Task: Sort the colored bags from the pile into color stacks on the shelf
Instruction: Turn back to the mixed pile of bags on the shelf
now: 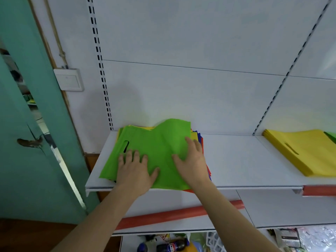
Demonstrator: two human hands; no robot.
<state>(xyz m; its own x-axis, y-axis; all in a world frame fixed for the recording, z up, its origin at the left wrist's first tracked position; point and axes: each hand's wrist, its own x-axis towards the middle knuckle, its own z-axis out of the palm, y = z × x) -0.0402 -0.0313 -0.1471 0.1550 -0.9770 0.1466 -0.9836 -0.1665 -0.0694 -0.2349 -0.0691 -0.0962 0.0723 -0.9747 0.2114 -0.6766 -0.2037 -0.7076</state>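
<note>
Bags in the mixed pile (197, 135) sit at the left end of the shelf (236, 160), green bag (145, 142) on top, its far corner lifted and folded up against the back panel. Left hand (133, 170) lies flat on the near left part of the green bag, fingers straight and spread, pressing, gripping nothing. Right hand (193, 159) rests on the bag's right side; thumb and fingers seem to bunch a fold of fabric, looks like a light pinch, not fully clear. To do it well: hold the pile down with the left, peel only the top green sheet with the right, check no second bag clings, then carry it right. Yellow stack (298, 151) lies well apart at the right; a green edge (331, 136) beside it is likely the green stack, cut off by the frame. Hidden: how many bags lie under the green one; only yellow, blue and red edges peek out. Lower-shelf clutter (174, 246) hard to make out.
</note>
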